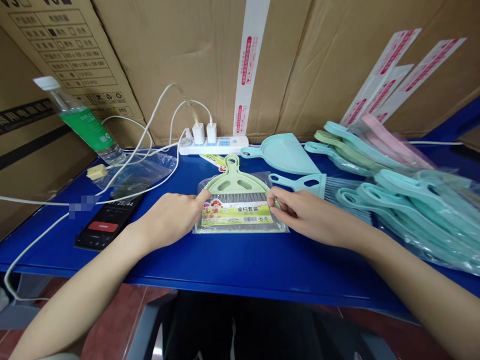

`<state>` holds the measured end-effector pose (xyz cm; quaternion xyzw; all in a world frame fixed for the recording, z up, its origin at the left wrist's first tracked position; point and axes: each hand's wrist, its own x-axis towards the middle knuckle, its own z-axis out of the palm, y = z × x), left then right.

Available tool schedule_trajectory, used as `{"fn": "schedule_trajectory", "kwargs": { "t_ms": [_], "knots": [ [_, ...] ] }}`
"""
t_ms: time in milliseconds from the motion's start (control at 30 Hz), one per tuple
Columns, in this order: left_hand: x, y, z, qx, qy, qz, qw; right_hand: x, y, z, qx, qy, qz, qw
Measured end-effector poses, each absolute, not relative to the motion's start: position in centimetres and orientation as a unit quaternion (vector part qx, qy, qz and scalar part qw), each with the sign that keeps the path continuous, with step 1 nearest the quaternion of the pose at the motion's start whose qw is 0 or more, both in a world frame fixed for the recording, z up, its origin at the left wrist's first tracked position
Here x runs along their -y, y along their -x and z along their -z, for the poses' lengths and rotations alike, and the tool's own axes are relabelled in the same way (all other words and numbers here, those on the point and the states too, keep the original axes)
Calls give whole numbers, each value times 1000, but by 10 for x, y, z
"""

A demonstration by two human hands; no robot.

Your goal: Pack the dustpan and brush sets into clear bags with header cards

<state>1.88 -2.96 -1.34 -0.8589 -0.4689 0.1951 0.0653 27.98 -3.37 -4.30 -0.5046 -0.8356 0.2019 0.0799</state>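
Note:
A green dustpan and brush set [232, 187] in a clear plastic bag lies flat on the blue table, its handle pointing away from me. A printed label card [237, 213] with mushrooms shows across the grey bristles. My left hand [174, 215] pinches the bag's left edge. At the opposite edge, the curled fingers of my right hand [300, 212] grip the bag beside the card. Just behind my right hand are a loose blue brush [300, 182] and a blue dustpan [287, 155], both unwrapped.
Several bagged blue, green and pink sets [423, 200] are heaped at the right. A white power strip [225, 145] with chargers stands at the back. White cables cross the left side, near a phone [108, 220] and a water bottle [84, 125]. Cardboard boxes [202, 60] wall the back.

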Motion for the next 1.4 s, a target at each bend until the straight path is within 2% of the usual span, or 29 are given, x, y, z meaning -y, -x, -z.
{"fn": "schedule_trajectory", "kwargs": {
  "t_ms": [1400],
  "knots": [
    [30, -18, 13, 468, 861, -189, 65, 34, -280, 40, 838, 504, -200, 70]
  ]
}}
